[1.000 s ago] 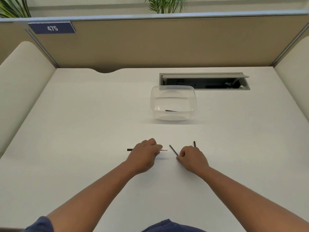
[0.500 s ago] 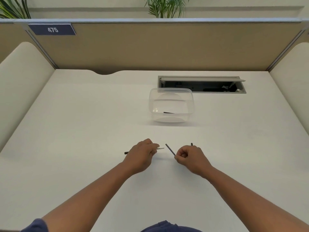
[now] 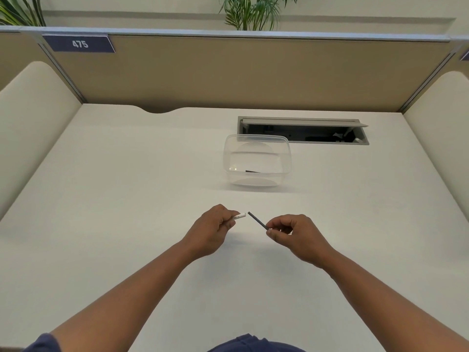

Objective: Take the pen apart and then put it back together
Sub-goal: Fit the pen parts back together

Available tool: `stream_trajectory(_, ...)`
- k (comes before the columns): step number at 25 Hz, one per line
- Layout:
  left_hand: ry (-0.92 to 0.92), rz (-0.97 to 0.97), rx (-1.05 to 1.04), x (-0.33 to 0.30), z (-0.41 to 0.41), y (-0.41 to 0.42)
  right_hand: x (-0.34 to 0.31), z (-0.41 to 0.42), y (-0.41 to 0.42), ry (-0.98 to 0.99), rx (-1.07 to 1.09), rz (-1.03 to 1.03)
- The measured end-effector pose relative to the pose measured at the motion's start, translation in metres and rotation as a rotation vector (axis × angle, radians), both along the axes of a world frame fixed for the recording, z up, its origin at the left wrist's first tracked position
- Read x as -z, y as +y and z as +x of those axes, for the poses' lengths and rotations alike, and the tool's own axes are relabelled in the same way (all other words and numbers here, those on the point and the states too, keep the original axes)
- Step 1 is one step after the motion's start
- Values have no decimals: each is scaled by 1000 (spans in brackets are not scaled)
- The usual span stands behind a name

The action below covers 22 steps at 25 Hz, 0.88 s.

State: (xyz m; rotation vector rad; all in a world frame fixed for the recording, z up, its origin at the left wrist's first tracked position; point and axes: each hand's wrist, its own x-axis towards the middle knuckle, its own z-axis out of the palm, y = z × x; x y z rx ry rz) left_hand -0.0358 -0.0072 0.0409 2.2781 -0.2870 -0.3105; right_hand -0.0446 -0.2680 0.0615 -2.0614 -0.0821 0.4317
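Tabletop (image 3: 127, 224): white, bears all items.
Clear plastic container (image 3: 256, 160): far centre, a short dark piece lying inside.
Left hand (image 3: 212, 228): raised over the tabletop, grip curled around the white pen barrel (image 3: 238, 216), printed end pointing right.
Right hand (image 3: 298, 237): raised opposite, thumb and forefinger pinching the dark thin refill (image 3: 258, 220), angled up-left, its tip just beside the barrel's open end, apart.
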Motion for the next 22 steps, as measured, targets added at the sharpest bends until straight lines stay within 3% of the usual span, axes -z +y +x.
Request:
stream_trajectory(8,-19,61,60,-5,2,-5,-3,1,-5,-91,-70,-124)
stream_trajectory(14,-125,192,148,-7,-2,-8,-22,6,-9,-307,-257,-429)
stream_trajectory(18,-83,135,137,-7,-2,-15,-30,12,-6,-361,-195,-325)
stream_trajectory(22,-41,3,100,-9,-3,-20,-29,10,3,-274,48,-52)
